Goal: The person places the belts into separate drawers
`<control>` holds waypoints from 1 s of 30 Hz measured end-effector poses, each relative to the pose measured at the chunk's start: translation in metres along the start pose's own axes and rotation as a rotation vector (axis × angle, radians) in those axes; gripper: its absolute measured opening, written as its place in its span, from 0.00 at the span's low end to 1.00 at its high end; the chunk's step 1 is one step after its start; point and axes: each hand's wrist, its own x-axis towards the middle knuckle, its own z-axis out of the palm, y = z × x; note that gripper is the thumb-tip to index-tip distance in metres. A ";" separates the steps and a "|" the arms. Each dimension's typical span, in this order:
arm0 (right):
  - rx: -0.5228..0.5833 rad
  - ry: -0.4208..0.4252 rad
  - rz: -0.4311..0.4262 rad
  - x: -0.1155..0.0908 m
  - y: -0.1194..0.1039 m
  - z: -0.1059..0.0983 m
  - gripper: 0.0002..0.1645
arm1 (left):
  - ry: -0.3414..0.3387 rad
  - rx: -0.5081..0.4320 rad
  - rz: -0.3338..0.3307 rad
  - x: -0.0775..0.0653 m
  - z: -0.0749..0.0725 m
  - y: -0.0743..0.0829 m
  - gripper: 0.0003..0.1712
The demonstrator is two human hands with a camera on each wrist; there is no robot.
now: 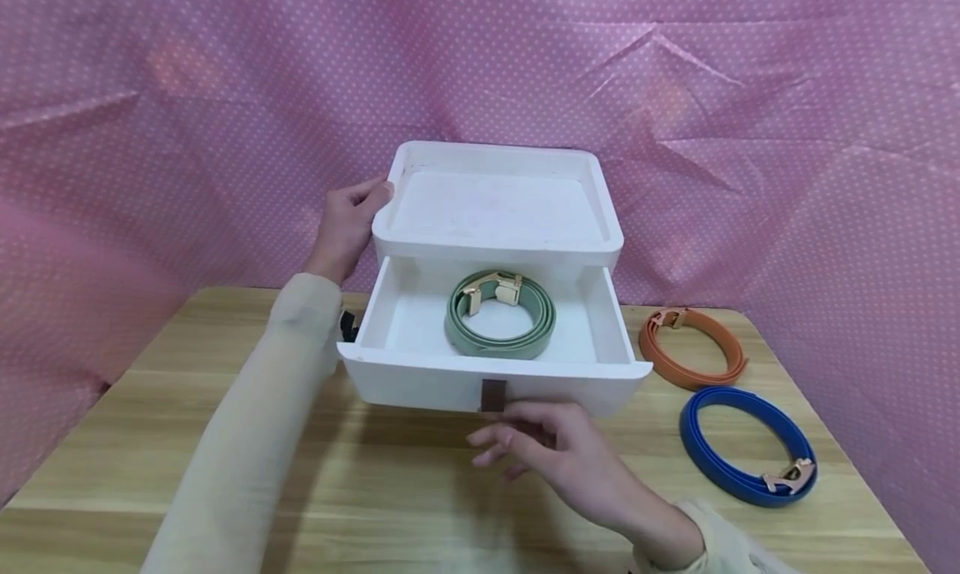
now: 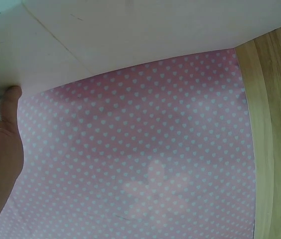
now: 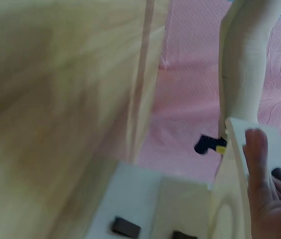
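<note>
A white drawer box (image 1: pixel 495 199) with a tray-like top stands on the table, its top drawer (image 1: pixel 420 376) pulled out towards me. In that drawer lies a coiled green belt (image 1: pixel 543 311) with a gold buckle. My left hand (image 1: pixel 347 224) grips the box at its far left side; in the left wrist view the thumb (image 2: pixel 12 102) lies against the side wall and the other fingers are mostly hidden. My right hand (image 1: pixel 558 457) is just below the drawer front, beside its brown pull tab (image 1: pixel 492 396), fingers loosely bent and holding nothing.
Right of the box lie a coiled orange belt (image 1: pixel 693 378) and, nearer me, a coiled blue belt (image 1: pixel 705 457), both with metal buckles. Lower drawer fronts with dark tabs (image 3: pixel 125 227) show in the right wrist view. A pink dotted cloth (image 1: pixel 750 141) hangs behind the wooden table (image 1: pixel 187 374).
</note>
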 end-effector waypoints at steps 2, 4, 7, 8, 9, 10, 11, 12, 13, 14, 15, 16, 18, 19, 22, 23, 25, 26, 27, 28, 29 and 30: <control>0.069 0.011 -0.035 -0.001 0.004 0.002 0.18 | 0.002 -0.006 0.001 0.000 0.000 -0.001 0.28; 0.109 0.033 -0.071 -0.001 0.008 0.004 0.17 | 0.002 -0.005 0.001 0.001 0.000 -0.002 0.28; 0.139 0.073 -0.116 -0.003 0.011 0.007 0.17 | 0.002 -0.005 0.008 0.001 -0.001 -0.002 0.28; 0.137 0.086 -0.128 -0.003 0.012 0.008 0.17 | 0.003 -0.004 0.013 0.001 -0.001 -0.003 0.28; 0.131 0.094 -0.137 -0.003 0.013 0.009 0.17 | 0.004 -0.004 0.019 0.001 -0.001 -0.003 0.28; 0.128 0.099 -0.142 -0.003 0.013 0.010 0.17 | 0.003 -0.003 0.025 0.001 -0.001 -0.003 0.28; 0.129 0.099 -0.141 -0.002 0.013 0.012 0.16 | 0.003 -0.002 0.025 0.001 -0.001 -0.003 0.28; 0.129 0.094 -0.146 -0.002 0.013 0.013 0.16 | 0.002 0.002 0.029 0.001 -0.002 -0.003 0.28; 0.131 0.086 -0.150 0.000 0.013 0.014 0.15 | 0.001 0.006 0.029 0.001 -0.002 -0.003 0.28; 0.130 0.077 -0.150 0.001 0.013 0.015 0.14 | -0.001 0.010 0.027 0.000 -0.002 -0.003 0.28; 0.129 0.069 -0.147 0.002 0.012 0.015 0.14 | -0.003 0.012 0.026 0.000 -0.002 -0.003 0.28; 0.130 0.063 -0.139 0.003 0.011 0.015 0.14 | -0.004 0.013 0.023 0.000 -0.002 -0.003 0.28; 0.131 0.054 -0.144 0.006 0.010 0.016 0.16 | -0.007 0.008 0.020 0.000 -0.002 -0.003 0.28; 0.130 0.055 -0.145 0.007 0.010 0.017 0.16 | -0.008 0.006 0.016 -0.001 -0.002 -0.003 0.28; 0.126 0.061 -0.169 0.009 0.011 0.017 0.18 | -0.012 0.000 0.010 -0.002 -0.001 -0.003 0.28; 0.125 0.063 -0.183 0.009 0.011 0.018 0.17 | -0.013 0.003 0.009 -0.002 -0.002 -0.003 0.28; 0.118 0.069 -0.201 0.010 0.012 0.018 0.17 | -0.012 0.012 0.010 -0.002 -0.002 -0.003 0.28; 0.117 0.070 -0.209 0.010 0.012 0.018 0.17 | -0.011 0.016 0.013 -0.002 -0.002 -0.003 0.28; 0.118 0.072 -0.217 0.010 0.012 0.018 0.16 | -0.009 0.018 0.015 -0.002 -0.002 -0.003 0.28; 0.116 0.076 -0.222 0.010 0.012 0.018 0.16 | -0.008 0.020 0.017 -0.002 -0.002 -0.003 0.28; 0.117 0.082 -0.223 0.010 0.012 0.018 0.16 | -0.006 0.021 0.021 -0.001 -0.001 -0.003 0.28; 0.119 0.086 -0.225 0.010 0.012 0.018 0.16 | -0.005 0.019 0.023 -0.001 -0.001 -0.003 0.28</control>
